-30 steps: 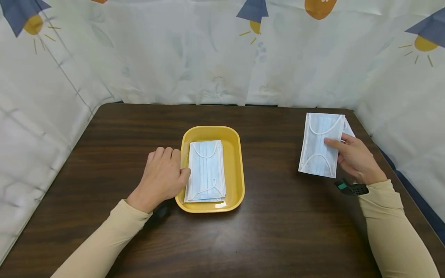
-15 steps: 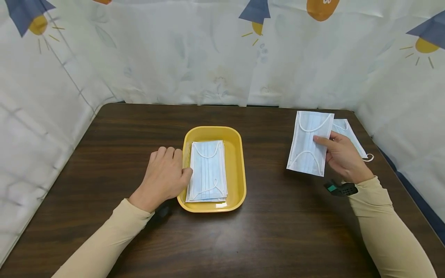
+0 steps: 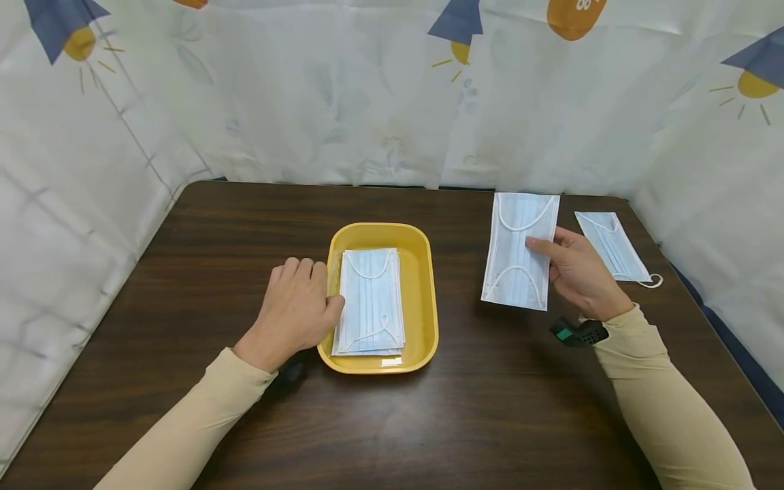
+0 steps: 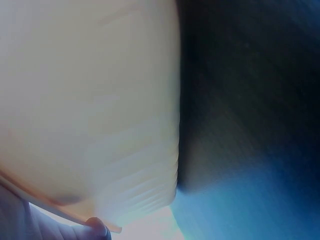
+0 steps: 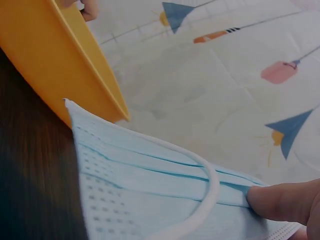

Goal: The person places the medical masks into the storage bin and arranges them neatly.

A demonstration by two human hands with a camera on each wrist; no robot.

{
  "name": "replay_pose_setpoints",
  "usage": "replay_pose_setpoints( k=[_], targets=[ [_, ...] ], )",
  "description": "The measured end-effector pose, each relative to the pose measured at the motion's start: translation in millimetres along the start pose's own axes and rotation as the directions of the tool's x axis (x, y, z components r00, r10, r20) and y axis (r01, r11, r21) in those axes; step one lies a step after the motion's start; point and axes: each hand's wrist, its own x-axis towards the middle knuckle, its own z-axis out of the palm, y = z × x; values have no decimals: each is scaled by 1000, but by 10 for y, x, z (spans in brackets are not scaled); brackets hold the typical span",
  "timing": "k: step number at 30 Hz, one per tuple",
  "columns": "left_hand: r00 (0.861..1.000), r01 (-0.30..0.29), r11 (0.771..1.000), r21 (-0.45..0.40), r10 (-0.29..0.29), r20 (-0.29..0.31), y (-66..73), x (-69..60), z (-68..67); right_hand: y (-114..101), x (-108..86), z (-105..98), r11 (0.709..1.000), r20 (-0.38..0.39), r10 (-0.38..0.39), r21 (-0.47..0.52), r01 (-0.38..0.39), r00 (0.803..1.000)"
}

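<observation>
My left hand [image 3: 294,309] grips the left rim of a yellow tray [image 3: 422,306], thumb over the inside and fingers curled at the edge. Inside the tray lies a stack of light blue face masks [image 3: 370,299] with white ear loops. To the right, above the table, my right hand [image 3: 578,272] pinches a face mask [image 3: 517,252] by its right edge, thumb on top. In the right wrist view the thumb [image 5: 285,200] presses on the pleats of this mask. The left wrist view shows the tray's outer wall [image 4: 100,100] close up, with fingertips at its rim.
Another face mask [image 3: 615,245] lies on the dark wooden table [image 3: 245,211] near its right back corner, behind the right hand. A white patterned curtain [image 3: 343,102] hangs along the back and sides. A black band [image 3: 578,332] sits on the right wrist.
My right hand has carried its mask left toward the tray, uncovering the mask lying at the right corner. The left hand keeps its hold on the tray rim.
</observation>
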Motion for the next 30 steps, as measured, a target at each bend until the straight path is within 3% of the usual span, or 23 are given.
replay_pose_setpoints(
  k=[6, 17, 30],
  targets=[
    [1000, -3, 1000, -1, 3, -12, 0, 3, 4, -22, 39, 166, 999, 8, -45, 20, 45, 999],
    [1000, -1, 1000, -8, 0, -24, 0, -4, 8, -91, 139, 488, 997, 68, -57, 61, 53, 996],
    [1000, 5, 1000, -4, -5, -12, 3, -4, 14, -45, 234, 838, 999, 124, -6, 35, 2, 992]
  ],
)
